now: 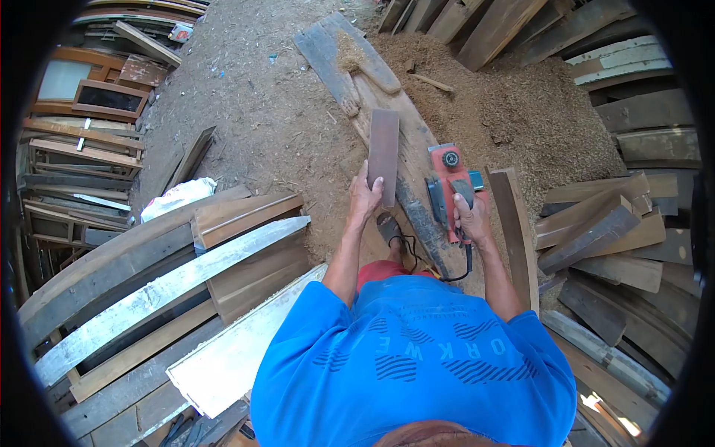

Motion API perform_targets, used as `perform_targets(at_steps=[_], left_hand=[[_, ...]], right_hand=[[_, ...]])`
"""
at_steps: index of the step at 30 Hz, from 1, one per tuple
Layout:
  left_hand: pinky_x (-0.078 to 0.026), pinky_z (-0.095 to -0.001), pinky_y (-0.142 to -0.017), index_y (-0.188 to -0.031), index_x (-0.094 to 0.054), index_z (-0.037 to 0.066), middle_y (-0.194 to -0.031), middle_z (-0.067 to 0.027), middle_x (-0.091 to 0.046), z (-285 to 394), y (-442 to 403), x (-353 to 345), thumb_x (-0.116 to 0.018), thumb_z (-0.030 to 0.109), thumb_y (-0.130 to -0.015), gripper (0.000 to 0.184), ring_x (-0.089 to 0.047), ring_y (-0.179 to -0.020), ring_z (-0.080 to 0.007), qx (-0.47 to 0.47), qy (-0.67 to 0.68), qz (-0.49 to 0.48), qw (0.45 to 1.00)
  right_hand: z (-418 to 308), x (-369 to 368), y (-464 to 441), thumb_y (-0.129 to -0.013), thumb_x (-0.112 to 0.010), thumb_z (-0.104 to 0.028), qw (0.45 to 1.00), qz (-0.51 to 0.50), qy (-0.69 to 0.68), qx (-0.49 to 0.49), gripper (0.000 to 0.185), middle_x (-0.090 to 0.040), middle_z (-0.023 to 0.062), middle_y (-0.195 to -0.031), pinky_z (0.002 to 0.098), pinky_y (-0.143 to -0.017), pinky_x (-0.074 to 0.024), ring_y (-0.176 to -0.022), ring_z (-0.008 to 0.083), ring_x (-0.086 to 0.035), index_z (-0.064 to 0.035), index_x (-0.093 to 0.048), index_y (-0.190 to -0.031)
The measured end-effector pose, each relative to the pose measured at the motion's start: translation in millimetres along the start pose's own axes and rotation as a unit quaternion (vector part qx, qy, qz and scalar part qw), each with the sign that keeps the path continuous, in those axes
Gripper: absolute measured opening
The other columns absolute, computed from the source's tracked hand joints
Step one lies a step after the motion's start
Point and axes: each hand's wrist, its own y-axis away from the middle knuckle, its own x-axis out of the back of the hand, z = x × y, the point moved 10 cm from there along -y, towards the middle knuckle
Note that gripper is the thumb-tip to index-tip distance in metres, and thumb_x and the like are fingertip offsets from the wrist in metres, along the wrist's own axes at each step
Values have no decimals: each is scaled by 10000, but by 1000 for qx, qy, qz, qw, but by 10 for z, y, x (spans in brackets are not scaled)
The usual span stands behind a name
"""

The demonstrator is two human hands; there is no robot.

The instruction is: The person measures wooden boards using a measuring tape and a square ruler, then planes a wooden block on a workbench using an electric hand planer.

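- Left hand (366, 195): my fingers are closed around the near end of a brown wooden board (383, 149), thumb pressed on its upper face.
- The board points away from me, above the left edge of the weathered plank surface (419, 195). Whether it touches the surface, I cannot tell.
- Right hand (474, 217): my fingers grip the handle of a red electric planer (449, 175), thumb on top.
- The planer is at the right edge of the surface, towards its near end, with its black dial facing up. Contact with the surface cannot be confirmed.
- A black cord (468, 262) leaves the planer's near end and curves left across the near end of the surface.
- Far end of the surface: a wooden offcut (378, 72) lies beside a patch of shavings (348, 52).
- Beyond the right edge: a large heap of wood shavings (544, 112) on the ground, with a wooden stick (432, 82) lying on shavings nearer the surface.
- Right of the planer: a long plank (515, 231), apart from it.
- Below my left hand: my sandalled foot (388, 228), near the surface's left edge.
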Motion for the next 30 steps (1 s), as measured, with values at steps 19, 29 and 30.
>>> perform_targets(at_steps=[19,29,30], left_hand=[[-605,-341,-698,-1513,-367,4,-1179,-133,-671,331,-36,-261,-700,284,-964,701,-707,-895,-191,137,419,-124,889],[-430,-474,-1045,-1594,-301,104,-1247,-302,-537,567,188,-105,-877,304,-749,1042,-536,-1164,-437,1,-109,-46,993],[-436,-474,-1037,-1596,-306,127,-1254,-300,-524,769,289,-73,-888,296,-736,1052,-537,-1157,-439,-24,-135,-66,988]], right_hand=[[78,-4,-19,-941,-615,-619,1000,2,-4,-6,579,-562,3,-621,295,-494,-452,-532,107,-556,-64,-592,-778],[155,25,-27,-947,-622,-590,1000,7,-14,-10,551,-573,7,-651,284,-496,-458,-545,105,-567,-51,-601,-837],[175,19,-34,-958,-617,-566,1000,3,-19,-14,523,-573,0,-657,273,-490,-448,-543,96,-559,-47,-616,-897]])
